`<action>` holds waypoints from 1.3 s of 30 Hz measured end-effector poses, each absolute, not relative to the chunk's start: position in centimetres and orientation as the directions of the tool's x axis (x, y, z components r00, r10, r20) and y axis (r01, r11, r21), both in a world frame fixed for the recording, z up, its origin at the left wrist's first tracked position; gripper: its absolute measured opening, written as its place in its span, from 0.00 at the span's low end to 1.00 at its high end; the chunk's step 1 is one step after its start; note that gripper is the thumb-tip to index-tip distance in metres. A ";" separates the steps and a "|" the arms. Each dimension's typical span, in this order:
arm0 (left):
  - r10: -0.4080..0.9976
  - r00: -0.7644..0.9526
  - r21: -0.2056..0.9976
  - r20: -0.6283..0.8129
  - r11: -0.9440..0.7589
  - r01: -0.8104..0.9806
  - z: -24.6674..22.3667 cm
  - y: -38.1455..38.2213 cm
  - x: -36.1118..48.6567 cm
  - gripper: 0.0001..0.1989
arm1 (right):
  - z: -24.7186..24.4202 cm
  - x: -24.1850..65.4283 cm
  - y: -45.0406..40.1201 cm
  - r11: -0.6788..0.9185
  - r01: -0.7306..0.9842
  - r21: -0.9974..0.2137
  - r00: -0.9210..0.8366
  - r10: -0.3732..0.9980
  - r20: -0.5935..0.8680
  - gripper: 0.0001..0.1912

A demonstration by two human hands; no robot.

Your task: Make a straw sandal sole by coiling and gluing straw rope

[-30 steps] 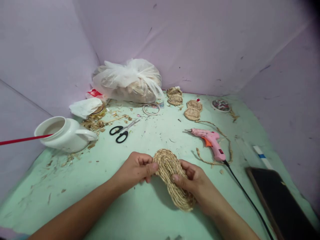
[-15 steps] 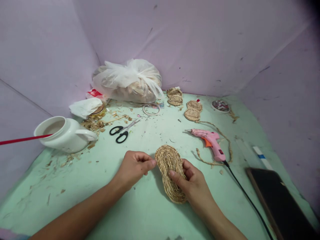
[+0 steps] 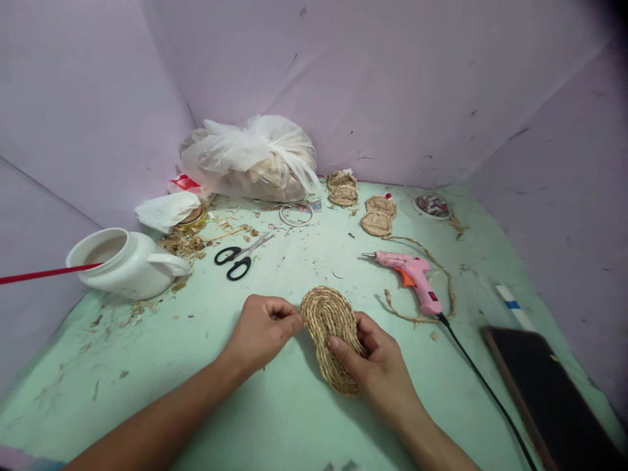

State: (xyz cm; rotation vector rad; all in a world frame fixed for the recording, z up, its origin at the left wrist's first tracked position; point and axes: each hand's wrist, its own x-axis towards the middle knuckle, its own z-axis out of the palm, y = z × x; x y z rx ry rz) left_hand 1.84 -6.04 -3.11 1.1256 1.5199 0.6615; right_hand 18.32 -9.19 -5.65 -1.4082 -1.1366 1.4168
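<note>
My right hand [image 3: 375, 356] grips a sole-shaped piece of coiled straw rope [image 3: 326, 324], its thumb on the upper face and the fingers behind the right edge. The piece is tilted above the table, narrower at its middle. At its upper left edge, my left hand [image 3: 267, 330] is closed in a pinch. Whatever lies between that thumb and forefinger is too small to make out. To the right rests a pink glue gun [image 3: 407, 268] with an orange trigger, beside a loose length of twisted straw rope [image 3: 449, 278].
Black-handled scissors [image 3: 240, 258] lie left of centre. A white pot [image 3: 127, 275] with a red stick stands at far left, near straw scraps. Behind are a stuffed plastic bag [image 3: 250, 163], two smaller coiled pieces [image 3: 377, 216] and a small dish [image 3: 432, 207]. A phone [image 3: 549, 392] lies right.
The coiled straw piece has shifted slightly left and turned a little in my right hand. My left hand has moved slightly left with its pinch still closed.
</note>
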 end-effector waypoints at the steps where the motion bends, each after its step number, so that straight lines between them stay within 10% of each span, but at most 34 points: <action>1: 0.904 0.028 0.863 -0.427 0.398 0.310 -3.2 -6.0 1.8 0.08 | -5.6 18.3 -9.2 -0.262 0.039 -0.964 -0.042 0.964 -0.263 0.12; 39: 0.869 0.377 0.933 -0.322 0.358 -0.030 -4.8 -6.8 2.3 0.09 | -5.9 18.8 -9.0 -0.385 -0.374 -0.844 -0.168 0.923 -0.347 0.18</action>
